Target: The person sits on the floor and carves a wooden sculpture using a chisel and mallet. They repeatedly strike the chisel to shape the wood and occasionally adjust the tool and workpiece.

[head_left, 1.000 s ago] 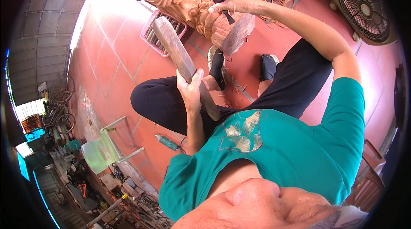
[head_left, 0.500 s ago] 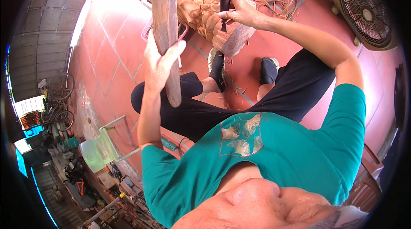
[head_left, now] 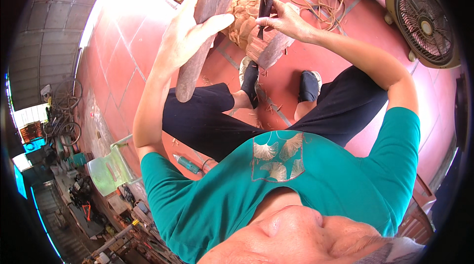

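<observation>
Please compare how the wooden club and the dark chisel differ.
Size: the wooden club is long and thick, running past the picture's top edge; the dark chisel is much shorter and slimmer.
Colour: the wooden club is grey-brown, the dark chisel nearly black.
Pose: the wooden club slants; the dark chisel looks nearly upright, blade toward the carved wood.
Shared: each is held, one in the left hand, one in the right hand.

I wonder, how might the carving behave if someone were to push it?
The carving would probably stay stiff, being thick wood. It looks bulky next to the nearby shoe, so it is likely heavy to shift. Its raised, carved surface might chip if knocked.
</observation>
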Motion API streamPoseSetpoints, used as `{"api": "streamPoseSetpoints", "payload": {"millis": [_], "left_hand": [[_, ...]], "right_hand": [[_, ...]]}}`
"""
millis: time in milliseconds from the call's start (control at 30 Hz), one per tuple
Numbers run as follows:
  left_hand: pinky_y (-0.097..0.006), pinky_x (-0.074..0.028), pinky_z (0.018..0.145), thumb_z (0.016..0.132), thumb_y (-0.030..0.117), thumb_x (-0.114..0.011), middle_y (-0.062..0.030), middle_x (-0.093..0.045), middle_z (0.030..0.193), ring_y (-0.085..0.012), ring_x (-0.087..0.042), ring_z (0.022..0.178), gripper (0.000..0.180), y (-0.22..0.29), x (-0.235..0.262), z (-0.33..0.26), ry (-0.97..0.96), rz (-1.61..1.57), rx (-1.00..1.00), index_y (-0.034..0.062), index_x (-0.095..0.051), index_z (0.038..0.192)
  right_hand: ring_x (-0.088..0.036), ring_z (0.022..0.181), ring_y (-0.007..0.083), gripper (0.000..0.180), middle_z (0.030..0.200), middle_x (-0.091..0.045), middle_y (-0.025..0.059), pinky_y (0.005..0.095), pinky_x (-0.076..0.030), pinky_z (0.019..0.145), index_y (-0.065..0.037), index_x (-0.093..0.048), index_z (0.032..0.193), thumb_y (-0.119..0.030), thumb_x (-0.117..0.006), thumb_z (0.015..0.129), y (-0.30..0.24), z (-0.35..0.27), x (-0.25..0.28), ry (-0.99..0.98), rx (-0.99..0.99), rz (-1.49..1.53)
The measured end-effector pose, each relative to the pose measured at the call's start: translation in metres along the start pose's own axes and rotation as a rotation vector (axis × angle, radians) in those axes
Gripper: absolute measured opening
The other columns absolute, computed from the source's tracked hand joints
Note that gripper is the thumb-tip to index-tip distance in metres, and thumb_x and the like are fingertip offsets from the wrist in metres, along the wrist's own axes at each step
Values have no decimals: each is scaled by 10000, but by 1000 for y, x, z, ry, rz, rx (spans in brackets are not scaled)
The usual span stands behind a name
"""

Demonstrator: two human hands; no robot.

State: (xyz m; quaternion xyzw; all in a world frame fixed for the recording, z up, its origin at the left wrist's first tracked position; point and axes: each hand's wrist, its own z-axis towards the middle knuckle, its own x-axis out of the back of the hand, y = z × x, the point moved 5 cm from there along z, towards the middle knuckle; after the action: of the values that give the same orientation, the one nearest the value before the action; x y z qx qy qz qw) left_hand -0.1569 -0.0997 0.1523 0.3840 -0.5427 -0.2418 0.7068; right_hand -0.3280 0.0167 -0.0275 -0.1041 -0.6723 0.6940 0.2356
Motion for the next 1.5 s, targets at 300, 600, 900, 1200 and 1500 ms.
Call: {"api": "streamPoseSetpoints", "payload": {"millis": [300, 600, 900, 1200, 1500], "left_hand": [[-302, -539, 643, 877, 308, -790, -107, -679, 1030, -140, -649, 735, 771, -21, -13, 8, -75, -122, 68, 7, -417, 1481], [-346, -552, 821, 875, 344, -789, -179, -658, 1223, -208, -680, 944, 826, -28, -14, 14, -76, 7, 29, 7, -390, 1515], [-410, -409, 1110, 890, 230, -762, -228, -556, 1420, -310, -553, 1299, 823, -6, -19, 15, -49, 19, -141, 29, -334, 1564], [-418, -450, 1052, 906, 388, -728, -263, -636, 1306, -374, -649, 1175, 843, -25, -35, 11, -248, 292, -65, 101, -319, 1585], [-408, -475, 1023, 917, 375, -716, -256, -645, 1286, -329, -651, 1159, 826, -18, -30, 15, -147, 425, -152, 97, -318, 1586]], "right_hand": [[-695, 909, 138, 666, 1042, -684, 80, 286, -607, 765, -43, -466, 1407, -314, -799, 898, 16, 7, 2, -38, -58, 35], [-684, 948, 189, 659, 1043, -678, 82, 321, -598, 837, -39, -458, 1417, -289, -789, 906, 11, -1, -4, -17, 11, 60], [-668, 1033, 191, 598, 1096, -615, 126, 329, -587, 906, -83, -437, 1421, -201, -761, 932, 0, -8, -12, 4, 161, -299], [-672, 968, 283, 482, 1034, -647, 146, 407, -550, 847, -51, -518, 1247, -268, -768, 897, 11, -1, -17, 62, 258, -320], [-667, 1010, 154, 497, 1065, -648, 88, 313, -597, 876, -20, -477, 1326, -185, -746, 942, 3, -3, -14, 7, 194, -365]]}}
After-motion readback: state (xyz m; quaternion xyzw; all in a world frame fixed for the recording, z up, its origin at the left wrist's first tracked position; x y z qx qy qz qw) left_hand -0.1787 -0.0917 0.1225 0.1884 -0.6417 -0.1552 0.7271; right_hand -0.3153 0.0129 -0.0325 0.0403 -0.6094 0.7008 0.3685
